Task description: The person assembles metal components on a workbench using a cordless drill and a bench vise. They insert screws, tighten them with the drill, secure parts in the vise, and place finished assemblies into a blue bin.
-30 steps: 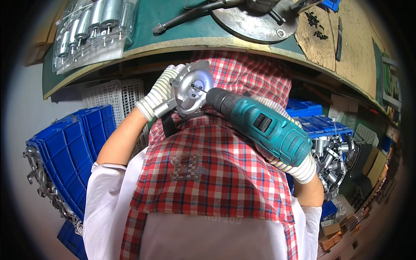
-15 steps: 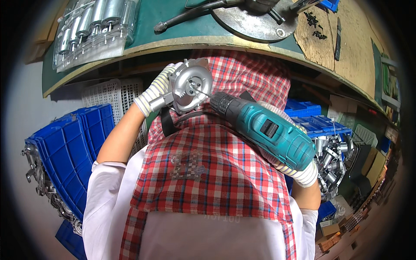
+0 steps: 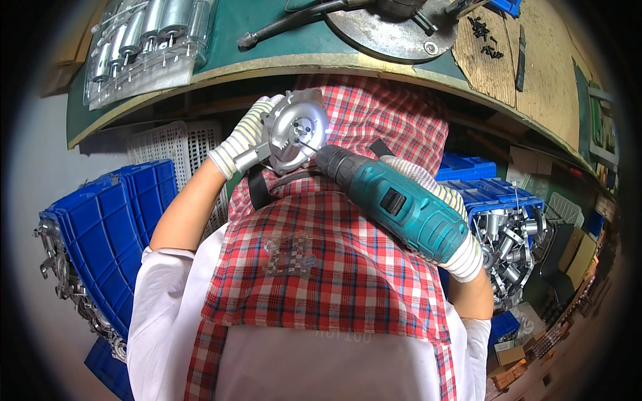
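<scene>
Head view, looking down over the person's lap: the green power drill [image 3: 401, 207] had just swung back in toward the round metal housing [image 3: 287, 123]. Half a second earlier its chuck [image 3: 341, 165] had stood a little farther off to the right; now it sat closer, and the thin bit [image 3: 306, 145] reached across to the cluster of holes at the housing's hub. A bright glare had also returned to the metal face, as if a lamp on the drill were lit. To my eye, that put the bit back in working position, though I couldn't tell whether its tip was seated or merely near.

The left hand [image 3: 249, 134], gloved, was curled around the housing's left side, holding it face-up and tilted above the checked apron [image 3: 287, 301], just short of the counter [image 3: 234, 57]; it had barely moved. The right hand [image 3: 445, 194], gloved too, was wrapped around the drill, largely hidden beneath it, so its trigger finger couldn't be made out.
</scene>
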{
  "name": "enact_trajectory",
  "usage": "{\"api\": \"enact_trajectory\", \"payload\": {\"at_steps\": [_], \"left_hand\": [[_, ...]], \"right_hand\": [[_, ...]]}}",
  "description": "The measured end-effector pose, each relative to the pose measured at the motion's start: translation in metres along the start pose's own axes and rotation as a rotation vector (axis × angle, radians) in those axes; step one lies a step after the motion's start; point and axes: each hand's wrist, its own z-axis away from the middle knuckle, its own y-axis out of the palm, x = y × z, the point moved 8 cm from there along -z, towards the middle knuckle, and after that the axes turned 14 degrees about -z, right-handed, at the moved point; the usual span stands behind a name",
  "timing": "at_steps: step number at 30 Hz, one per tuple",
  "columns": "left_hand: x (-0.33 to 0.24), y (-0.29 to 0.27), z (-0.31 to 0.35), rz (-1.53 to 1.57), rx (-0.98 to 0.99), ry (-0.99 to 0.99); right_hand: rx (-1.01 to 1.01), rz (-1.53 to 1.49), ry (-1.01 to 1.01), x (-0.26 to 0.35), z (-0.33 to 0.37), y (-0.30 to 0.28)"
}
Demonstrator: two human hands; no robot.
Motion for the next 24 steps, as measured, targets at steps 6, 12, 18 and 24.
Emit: {"api": "enact_trajectory", "payload": {"at_steps": [6,12,18,24], "left_hand": [[0.008,0.011,-0.001,-0.013,-0.089,0.048],[0.038,0.035,0.000,0.884,-0.178,-0.070],[0.022,0.014,-0.008,0.832,-0.117,-0.017],[-0.017,-0.046,-0.026,1.939,0.046,-0.188]], "right_hand": [[0.008,-0.024,0.048,-0.004,-0.001,0.005],[0.009,-0.263,0.039,-0.010,0.001,0.007],[0.017,-0.232,-0.161,-0.015,0.023,-0.007],[-0.477,-1.213,-0.136,-0.033,0.096,-0.088]]}}
